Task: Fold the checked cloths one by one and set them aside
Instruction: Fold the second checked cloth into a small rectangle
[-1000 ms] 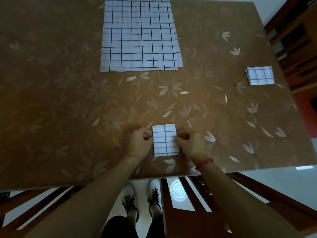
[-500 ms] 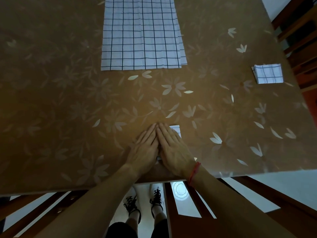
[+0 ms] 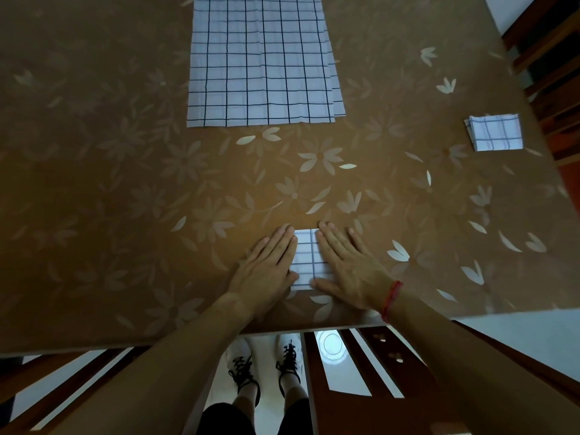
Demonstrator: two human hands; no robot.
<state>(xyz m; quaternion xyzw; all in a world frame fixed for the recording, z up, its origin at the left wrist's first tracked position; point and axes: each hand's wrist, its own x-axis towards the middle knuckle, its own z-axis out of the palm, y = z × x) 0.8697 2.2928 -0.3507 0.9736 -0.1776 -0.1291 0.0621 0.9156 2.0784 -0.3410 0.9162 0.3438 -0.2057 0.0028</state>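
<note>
A small folded checked cloth (image 3: pixel 306 259) lies near the table's front edge. My left hand (image 3: pixel 266 268) rests flat on its left side, fingers straight. My right hand (image 3: pixel 348 265), with a red thread at the wrist, rests flat on its right side. A strip of the cloth shows between the two hands. A stack of unfolded checked cloths (image 3: pixel 263 61) lies spread at the far middle of the table. Another folded checked cloth (image 3: pixel 494 132) sits at the far right, near the table's edge.
The table (image 3: pixel 110 183) has a brown floral cover. Dark wooden furniture (image 3: pixel 552 58) stands beyond its right edge. Below the front edge I see wooden chair slats (image 3: pixel 376 356) and my feet in dark-laced shoes (image 3: pixel 263 365).
One second ago both hands pinched the folded cloth's sides. Then they lay flat together over it. Now they have slid apart sideways, uncovering the cloth's middle.
</note>
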